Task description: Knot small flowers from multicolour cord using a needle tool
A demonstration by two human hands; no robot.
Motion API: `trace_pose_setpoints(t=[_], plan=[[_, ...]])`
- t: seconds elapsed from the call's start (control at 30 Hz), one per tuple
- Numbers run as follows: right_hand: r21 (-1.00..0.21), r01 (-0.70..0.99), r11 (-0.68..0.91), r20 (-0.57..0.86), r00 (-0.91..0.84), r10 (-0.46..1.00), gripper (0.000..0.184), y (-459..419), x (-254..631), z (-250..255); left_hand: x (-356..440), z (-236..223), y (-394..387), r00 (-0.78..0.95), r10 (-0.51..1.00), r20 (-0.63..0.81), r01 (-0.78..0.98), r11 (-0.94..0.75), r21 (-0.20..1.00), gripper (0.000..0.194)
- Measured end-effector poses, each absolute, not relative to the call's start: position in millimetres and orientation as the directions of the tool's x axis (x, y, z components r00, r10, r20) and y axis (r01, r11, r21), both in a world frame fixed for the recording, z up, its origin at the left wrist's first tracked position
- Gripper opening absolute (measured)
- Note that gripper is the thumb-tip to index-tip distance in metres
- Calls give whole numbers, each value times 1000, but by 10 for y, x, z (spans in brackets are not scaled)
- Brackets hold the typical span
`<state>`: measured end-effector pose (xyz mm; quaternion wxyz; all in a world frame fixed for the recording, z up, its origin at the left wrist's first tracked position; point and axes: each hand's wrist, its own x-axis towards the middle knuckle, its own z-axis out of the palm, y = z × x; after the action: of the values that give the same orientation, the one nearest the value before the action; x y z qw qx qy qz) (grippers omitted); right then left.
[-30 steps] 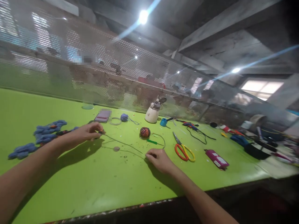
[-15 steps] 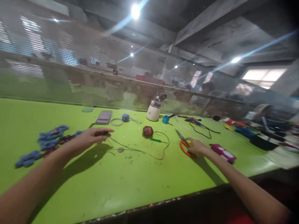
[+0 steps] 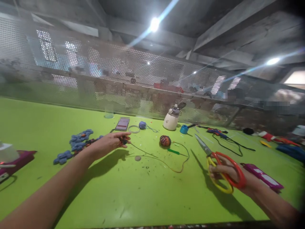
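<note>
My right hand is closed on a pair of scissors with one red and one yellow handle loop. The blades point up and away over the table and look nearly together. My left hand pinches a small dark-and-orange crocheted piece. A strand of yarn runs from it across the table and curves back to a multicoloured yarn ball. Beside the ball lies a green-handled crochet hook. Blue crocheted flowers rest on the table behind my left wrist.
Farther back are a phone, a blue yarn ball, a white bottle, a blue tape roll and a glue gun with a black cord. A purple case lies by my right forearm. A perforated screen borders the table.
My right hand has lifted the scissors off the table, towards me. The view has swung left, bringing a purple box with white tissue into sight. My left hand keeps its pinch.
</note>
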<state>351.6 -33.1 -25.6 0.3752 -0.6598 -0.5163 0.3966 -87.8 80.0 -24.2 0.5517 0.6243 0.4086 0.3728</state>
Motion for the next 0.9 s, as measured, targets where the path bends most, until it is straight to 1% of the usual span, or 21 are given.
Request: trace_pose_setpoints(t=[0.03, 0.07, 0.13, 0.17, 0.2, 0.27, 0.3, 0.33, 0.37, 0.4, 0.47, 0.53, 0.6, 0.67, 0.8, 0.9], plan=[[-943, 285, -173, -166, 51, 985, 20, -430, 3340, -237, -876, -229, 794, 378, 926, 10, 111, -56, 992, 51], [-961, 220, -168, -183, -50, 982, 17, -516, 3151, -226, -874, -216, 786, 365, 931, 7, 123, -56, 991, 49], [-985, 99, -144, -163, -229, 960, 20, -643, 2757, -236, -872, -191, 775, 334, 943, 13, 146, -65, 987, 46], [-987, 32, -157, -160, -299, 941, 22, -681, 2563, -257, -873, -181, 772, 316, 948, 22, 156, -75, 985, 44], [-980, -11, -198, -180, -370, 911, 23, -703, 2378, -287, -876, -173, 773, 299, 954, 35, 164, -88, 983, 41], [-948, -64, -313, -258, -421, 869, 17, -704, 2043, -365, -884, -169, 788, 266, 961, 75, 175, -124, 977, 38], [-920, -41, -391, -334, -441, 833, 25, -687, 1897, -405, -888, -172, 800, 252, 963, 101, 179, -149, 973, 38], [-896, -35, -443, -390, -417, 821, 37, -662, 1766, -442, -890, -180, 816, 238, 962, 131, 182, -176, 967, 37], [-885, -37, -464, -410, -410, 815, 49, -631, 1648, -473, -892, -191, 834, 224, 961, 163, 186, -206, 961, 37], [-890, -57, -453, -390, -421, 819, 54, -596, 1543, -497, -892, -204, 851, 208, 958, 197, 191, -237, 953, 37], [-881, -134, -454, -365, -418, 832, 56, -523, 1369, -519, -887, -234, 879, 177, 949, 261, 202, -295, 934, 39], [-881, -151, -448, -358, -407, 840, 60, -460, 1239, -514, -877, -260, 892, 158, 937, 312, 206, -340, 917, 41], [-905, -112, -410, -341, -384, 858, 59, -413, 1147, -496, -865, -275, 890, 153, 928, 340, 202, -366, 909, 42], [-937, -78, -340, -294, -346, 891, 54, -382, 1084, -473, -852, -276, 878, 155, 927, 342, 195, -368, 909, 42], [-986, -46, -161, -139, -311, 940, 48, -348, 1016, -425, -828, -255, 849, 149, 943, 298, 197, -324, 925, 42], [-999, 38, -36, -46, -312, 949, 44, -333, 1013, -394, -820, -248, 836, 134, 957, 257, 199, -280, 939, 40]])
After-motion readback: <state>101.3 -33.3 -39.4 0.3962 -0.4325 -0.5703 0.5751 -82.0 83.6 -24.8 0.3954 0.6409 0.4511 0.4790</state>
